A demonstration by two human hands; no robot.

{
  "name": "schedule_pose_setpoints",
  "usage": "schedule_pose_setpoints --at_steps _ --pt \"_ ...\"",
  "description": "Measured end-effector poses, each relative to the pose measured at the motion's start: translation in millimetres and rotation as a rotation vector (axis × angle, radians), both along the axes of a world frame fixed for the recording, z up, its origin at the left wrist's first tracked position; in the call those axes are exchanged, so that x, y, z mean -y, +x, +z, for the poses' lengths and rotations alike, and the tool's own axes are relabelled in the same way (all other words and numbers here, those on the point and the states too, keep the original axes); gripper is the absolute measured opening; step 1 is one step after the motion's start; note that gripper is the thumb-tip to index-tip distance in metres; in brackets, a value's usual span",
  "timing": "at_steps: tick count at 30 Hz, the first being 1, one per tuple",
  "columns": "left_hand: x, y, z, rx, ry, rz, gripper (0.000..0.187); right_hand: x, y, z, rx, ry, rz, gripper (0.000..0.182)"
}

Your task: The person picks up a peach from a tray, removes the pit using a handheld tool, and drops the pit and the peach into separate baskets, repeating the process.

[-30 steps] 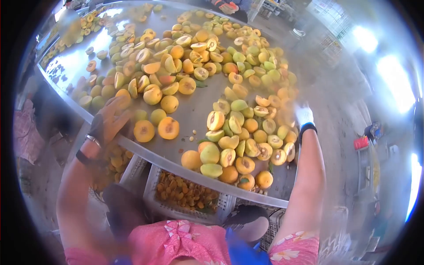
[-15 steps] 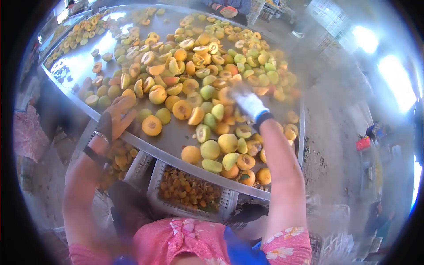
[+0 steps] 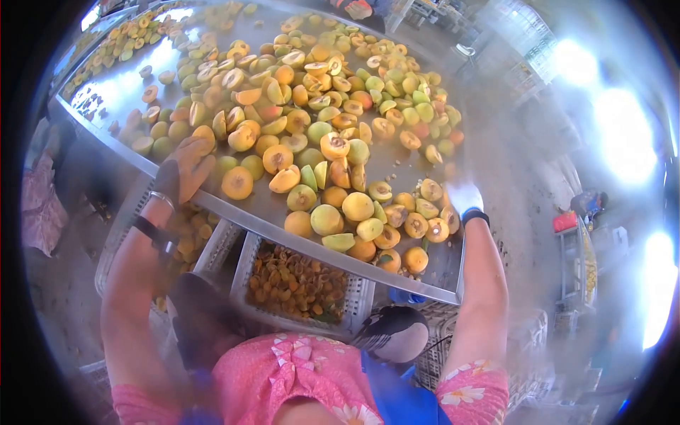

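Note:
Many apricots (image 3: 276, 159), whole and halved, orange to green, are spread over a metal table (image 3: 418, 159). My left hand (image 3: 190, 168), in an orange-brown glove, lies at the near left edge with its fingers stretched out, its fingertips against the apricots there. At the table's right edge is my right hand (image 3: 464, 197) in a white glove. It is smeared by motion and glare, so its fingers cannot be made out. Just left of it lie several halved apricots (image 3: 437, 229), showing their cut faces.
Below the near edge stands a crate (image 3: 244, 283) of small brownish-orange pieces. Another crate (image 3: 207, 261) with apricots is left of it. A co-worker's gloved hand (image 3: 358, 8) shows across the table. White crates (image 3: 528, 340) stand at my right.
My right hand has moved from the middle of the pile to the right edge. Some apricots shifted toward the near right corner, baring metal behind them. My left hand has stayed at the edge.

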State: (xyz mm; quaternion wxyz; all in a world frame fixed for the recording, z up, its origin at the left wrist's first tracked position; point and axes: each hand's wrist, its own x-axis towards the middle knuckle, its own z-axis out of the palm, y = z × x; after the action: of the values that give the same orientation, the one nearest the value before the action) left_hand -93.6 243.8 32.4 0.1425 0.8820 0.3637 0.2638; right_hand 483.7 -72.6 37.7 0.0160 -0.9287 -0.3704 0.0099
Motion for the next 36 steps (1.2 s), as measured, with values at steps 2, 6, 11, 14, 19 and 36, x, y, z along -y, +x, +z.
schedule_pose_setpoints --at_steps 2,6,11,14,19,36 --pt "2 1 4 -0.015 -0.021 0.004 0.039 -10 5 -20 -0.076 0.063 -0.076 0.052" --pt "3 1 6 -0.019 -0.035 0.014 0.038 -70 -79 -19 -0.147 0.191 0.152 0.053" --pt "1 -5 2 -0.008 -0.053 0.016 0.038 -119 -148 12 -0.412 0.301 0.210 0.059" --pt "3 -4 9 -0.034 -0.083 0.014 0.040 -89 -135 35 -0.241 0.271 0.206 0.059" --pt "0 -5 2 -0.012 -0.032 0.072 0.035 43 -24 -20 0.450 -0.077 0.600 0.033" --pt "26 34 -8 -0.116 -0.259 -0.241 0.059 27 -226 62 -0.501 0.519 -0.021 0.050"
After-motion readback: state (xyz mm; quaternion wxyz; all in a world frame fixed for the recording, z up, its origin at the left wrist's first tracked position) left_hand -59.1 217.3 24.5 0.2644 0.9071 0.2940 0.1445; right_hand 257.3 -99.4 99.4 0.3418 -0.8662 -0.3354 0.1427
